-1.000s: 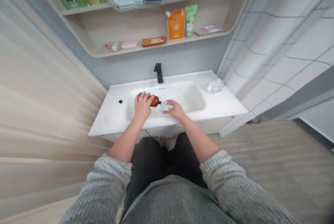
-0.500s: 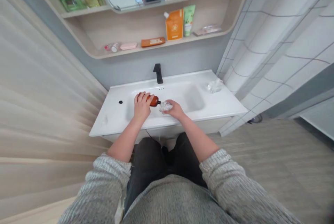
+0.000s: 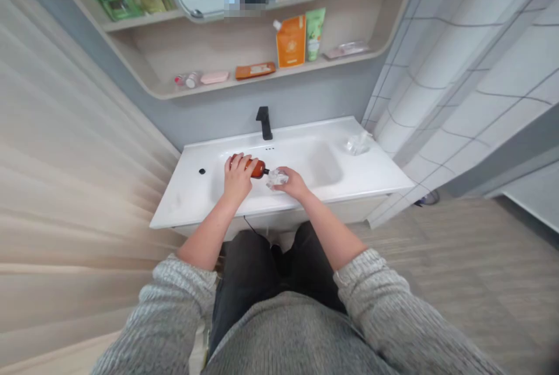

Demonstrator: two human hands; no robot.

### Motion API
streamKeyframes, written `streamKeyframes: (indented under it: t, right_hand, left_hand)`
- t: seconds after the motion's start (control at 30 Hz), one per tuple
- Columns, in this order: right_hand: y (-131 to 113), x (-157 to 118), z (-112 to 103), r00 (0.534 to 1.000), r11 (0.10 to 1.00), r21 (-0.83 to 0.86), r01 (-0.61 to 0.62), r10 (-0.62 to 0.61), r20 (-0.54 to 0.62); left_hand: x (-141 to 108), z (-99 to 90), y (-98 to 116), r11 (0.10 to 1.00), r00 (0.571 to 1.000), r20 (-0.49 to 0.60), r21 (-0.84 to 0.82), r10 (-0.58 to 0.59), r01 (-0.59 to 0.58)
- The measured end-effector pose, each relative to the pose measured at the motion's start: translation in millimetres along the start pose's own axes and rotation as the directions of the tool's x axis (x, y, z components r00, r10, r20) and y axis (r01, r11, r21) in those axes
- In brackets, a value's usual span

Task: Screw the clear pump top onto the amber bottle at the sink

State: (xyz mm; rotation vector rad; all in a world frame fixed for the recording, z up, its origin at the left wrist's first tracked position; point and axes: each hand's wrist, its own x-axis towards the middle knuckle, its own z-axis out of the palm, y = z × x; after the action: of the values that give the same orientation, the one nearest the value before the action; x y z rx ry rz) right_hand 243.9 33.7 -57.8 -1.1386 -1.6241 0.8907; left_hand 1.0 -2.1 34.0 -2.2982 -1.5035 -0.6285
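Note:
Over the white sink basin [image 3: 301,156], my left hand [image 3: 238,177] is wrapped round an amber bottle [image 3: 257,169]. The bottle lies on its side in the air, its dark neck pointing right. My right hand [image 3: 293,183] grips a small clear, faceted container [image 3: 276,178], which looks like a glass. Bottle neck and container meet or nearly meet; I cannot tell whether they touch. Any liquid passing between them is too small to make out. Behind both hands stands a black faucet [image 3: 264,123].
On the counter's right end sits a clear container [image 3: 358,144]. A black round fitting [image 3: 201,171] is at the left. The shelf above bears an orange pouch [image 3: 291,42], a green tube [image 3: 315,34], an orange packet [image 3: 255,70] and a pink soap bar [image 3: 215,77]. A curtain [image 3: 78,148] hangs at left.
Both hands, the bottle and the clear container stay in almost the same place. Only a very slight shift of the view shows.

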Motion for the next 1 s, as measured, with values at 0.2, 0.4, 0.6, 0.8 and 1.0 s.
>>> streamKeyframes:
  t: [0.2, 0.4, 0.6, 0.8, 1.0]
  right_hand:
    - [-1.8, -0.2, -1.1, 1.000, 1.000, -0.001, 0.005, -0.005, 0.016]
    - [-2.1, -0.5, -1.1, 1.000, 1.000, 0.021, 0.000, -0.001, 0.019]
    - [-3.4, -0.4, -2.0, 1.000, 1.000, 0.004, 0.017, -0.017, 0.014]
    - [-7.4, -0.6, -4.0, 1.000, 1.000, 0.009, 0.005, -0.005, 0.023]
    - [-10.6, -1.9, -5.7, 0.999, 1.000, 0.028, -0.013, 0.012, 0.043]
  left_hand:
    - [0.1, 0.3, 0.7, 1.000, 0.999, -0.037, 0.006, 0.022, -0.022]
    - [-0.2, -3.4, -0.7, 0.999, 0.999, -0.022, 0.008, 0.043, -0.043]
    - [2.1, -7.8, -1.1, 0.999, 0.999, 0.006, 0.013, 0.051, -0.051]
    - [5.4, -13.3, 1.0, 0.998, 0.998, 0.034, 0.012, 0.054, -0.054]
    - [8.6, -20.2, 2.9, 0.997, 0.996, 0.060, 0.032, 0.073, -0.075]
